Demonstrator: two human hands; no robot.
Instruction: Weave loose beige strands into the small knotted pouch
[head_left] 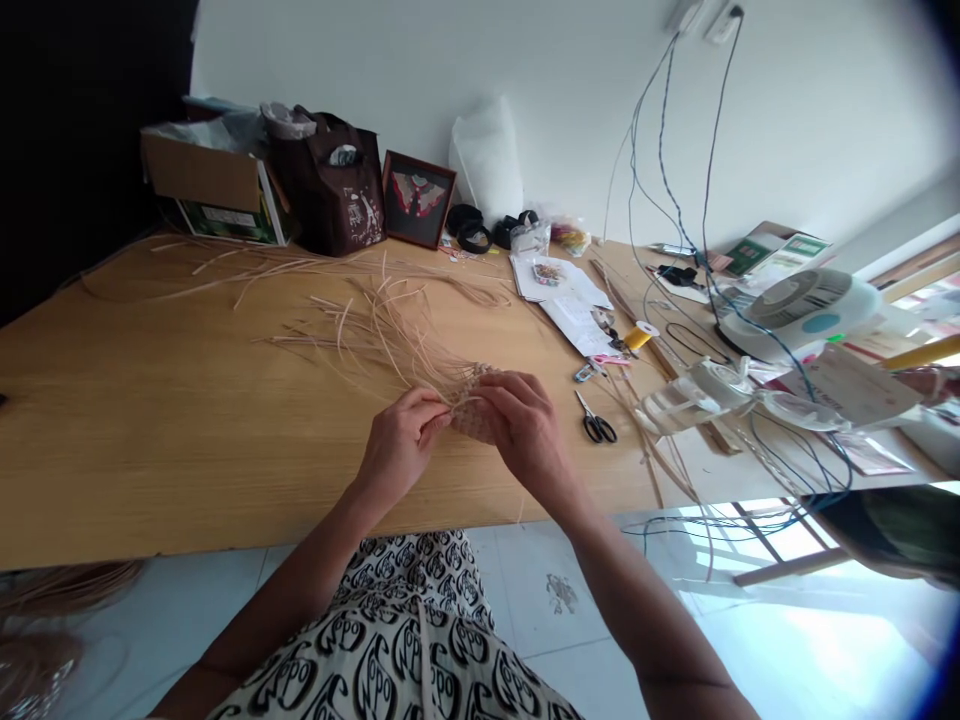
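Near the front of the wooden table, a small woven piece of pale cane [472, 422] lies between my hands, partly covered by them. Long loose cane strands [390, 320] fan out from it to the far left across the tabletop. My left hand [405, 435] pinches a thin strand between thumb and forefinger at the weave's left side. On the other side, my right hand [521, 420] is closed over the woven piece, its fingers bent around the upper right edge. Exactly what the right fingertips grip is hidden.
Black-handled scissors [598, 424] lie right of my right hand. Farther right are a yellow thread spool [641, 335], papers [574, 320], hanging cables and a white fan-like device [802, 310]. At the back stand a cardboard box [199, 175], a dark bag [330, 185] and a framed picture [418, 198].
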